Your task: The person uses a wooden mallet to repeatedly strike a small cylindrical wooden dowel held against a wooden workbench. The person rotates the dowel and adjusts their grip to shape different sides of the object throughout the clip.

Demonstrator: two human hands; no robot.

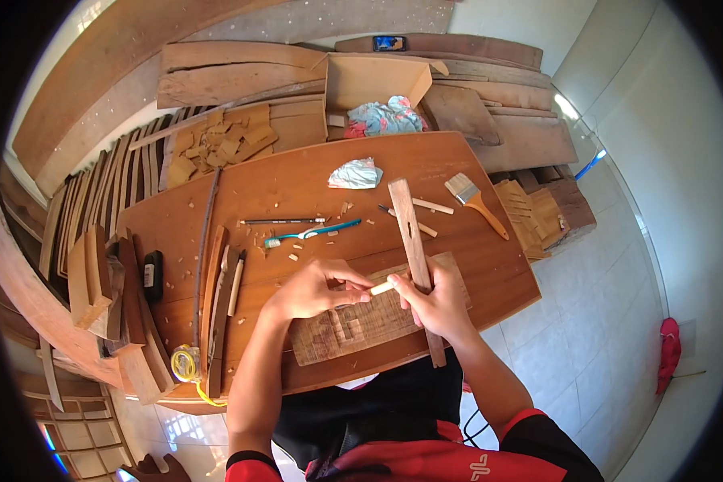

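My right hand [442,305] is wrapped round a long wooden bar [410,225] with a narrow slot cut near its upper part. Its thumb also presses on a short pale wooden stick [382,287]. The fingertips of my left hand [317,289] are closed on the other end of that stick. Beneath both hands lies a rough wooden board [321,337] with marks cut into its face. Beyond them are a teal toothbrush [317,231], a dark pencil [281,221] and a crumpled pale cloth [355,174].
Wood chips are scattered over the brown table [257,193]. A paintbrush [475,205] lies at the right. On the left are wooden strips [213,297], a yellow tape measure [186,364] and a black bottle [153,275]. An open cardboard box [369,80] and stacked planks stand behind.
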